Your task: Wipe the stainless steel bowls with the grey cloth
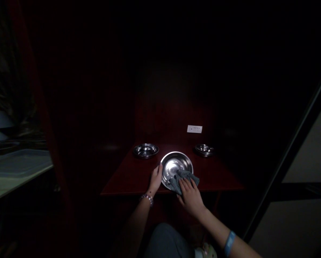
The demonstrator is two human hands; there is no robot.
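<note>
Left hand [155, 178] and right hand [190, 196] meet at the red table's [132, 177] front edge, the left clamped on the rim of a steel basin [173, 165], likely light, stiff, slippery and best held there, the right closed on a soft grey cloth [187, 174] over its near side.

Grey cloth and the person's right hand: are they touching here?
Touching. The head view shows the right hand laid over the grey cloth, its fingers resting directly on the fabric with no gap visible.
</note>
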